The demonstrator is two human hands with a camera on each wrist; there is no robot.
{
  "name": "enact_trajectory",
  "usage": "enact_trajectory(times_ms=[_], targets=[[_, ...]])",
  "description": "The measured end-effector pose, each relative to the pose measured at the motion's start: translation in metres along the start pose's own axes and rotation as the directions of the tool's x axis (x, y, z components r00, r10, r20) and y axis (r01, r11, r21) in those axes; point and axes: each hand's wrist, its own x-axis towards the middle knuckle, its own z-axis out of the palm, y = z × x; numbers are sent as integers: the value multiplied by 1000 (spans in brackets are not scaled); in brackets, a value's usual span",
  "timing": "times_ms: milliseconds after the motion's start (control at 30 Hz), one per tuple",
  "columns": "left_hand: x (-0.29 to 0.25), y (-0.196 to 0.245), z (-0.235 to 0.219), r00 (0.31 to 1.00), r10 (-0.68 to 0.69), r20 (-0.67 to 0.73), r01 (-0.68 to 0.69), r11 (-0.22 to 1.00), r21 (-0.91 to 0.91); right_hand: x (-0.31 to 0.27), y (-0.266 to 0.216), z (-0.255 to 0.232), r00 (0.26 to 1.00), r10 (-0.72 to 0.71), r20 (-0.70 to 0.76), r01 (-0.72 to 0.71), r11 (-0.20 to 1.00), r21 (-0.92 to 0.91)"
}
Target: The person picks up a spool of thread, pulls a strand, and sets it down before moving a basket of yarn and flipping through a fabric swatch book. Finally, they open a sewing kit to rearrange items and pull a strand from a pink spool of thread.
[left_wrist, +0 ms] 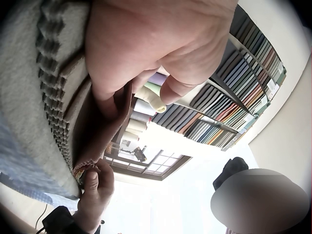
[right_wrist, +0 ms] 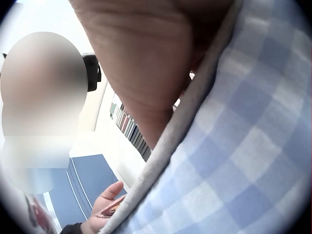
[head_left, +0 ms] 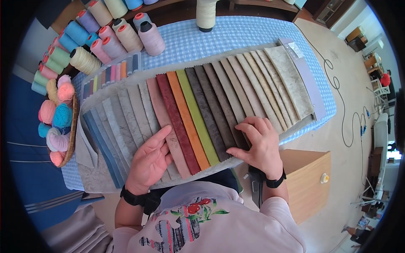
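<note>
A fabric swatch book [head_left: 295, 80] lies fanned out across the table, its strips running from blue and grey through pink, red, orange and green to brown and beige. My left hand [head_left: 145, 166] is at the near edge by the pink swatch [head_left: 181, 162]. In the left wrist view, its fingers slip behind a reddish-brown swatch [left_wrist: 109, 129] while the thumb stands apart. My right hand [head_left: 261, 145] bends over the dark brown swatches [head_left: 221, 126], thumb and fingers pinching near their lower edge. Its fingertips are hidden in the right wrist view.
Thread cones [head_left: 152, 40] crowd the far left, beside a clear box of small spools [head_left: 112, 76]. A basket of yarn balls [head_left: 74, 126] stands at left. One cream cone [head_left: 206, 17] is at the back. A wooden box [head_left: 306, 185] sits right of the person; cables cross the floor.
</note>
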Motion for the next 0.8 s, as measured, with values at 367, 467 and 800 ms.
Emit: enact_trajectory(times_ms=[367,467,800], targets=[[0,0,0,1000,-1,3,1,1000,-12,-12,30,7,809,551,-203,-291,677,676],[0,-1,-1,1000,12,21,-12,1000,-13,-10,32,2,800,568,-191,-257,614,747],[0,0,1,1000,2,5,-2,1000,-2,-10,31,2,798,578,-171,-247,572,783]])
